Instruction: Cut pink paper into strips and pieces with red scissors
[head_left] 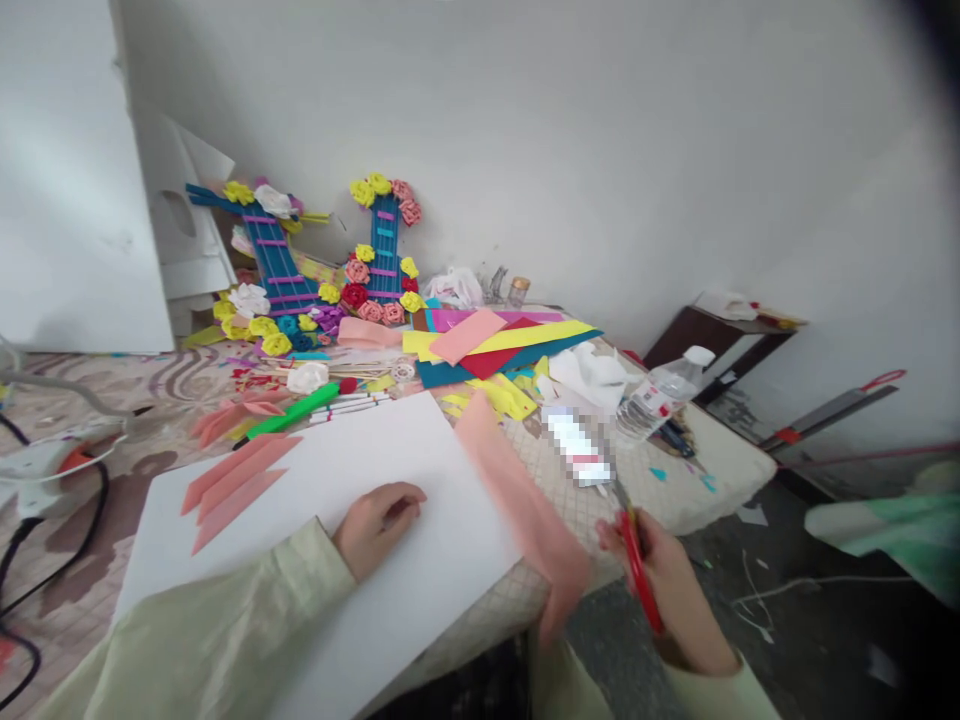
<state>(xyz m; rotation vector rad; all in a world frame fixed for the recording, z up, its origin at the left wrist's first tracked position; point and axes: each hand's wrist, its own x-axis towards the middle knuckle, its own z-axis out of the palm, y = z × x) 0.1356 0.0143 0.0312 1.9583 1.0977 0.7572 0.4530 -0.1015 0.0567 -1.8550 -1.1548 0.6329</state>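
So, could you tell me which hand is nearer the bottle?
Right. The right hand, holding scissors, sits below the bottle; the left hand rests on the white sheet, well to its left.

Upper centre: two blue frames (pixel 385 250) trimmed with paper roses. Centre: coloured sheets (pixel 495 345), green marker (pixel 296 412). Right: plastic bottle (pixel 660 395) lying on the table (pixel 675 480).

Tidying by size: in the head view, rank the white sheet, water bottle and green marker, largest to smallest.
1. white sheet
2. water bottle
3. green marker
Bottle and marker look alike in length; the bottle is thicker. The sheet lies nearest, which enlarges it.
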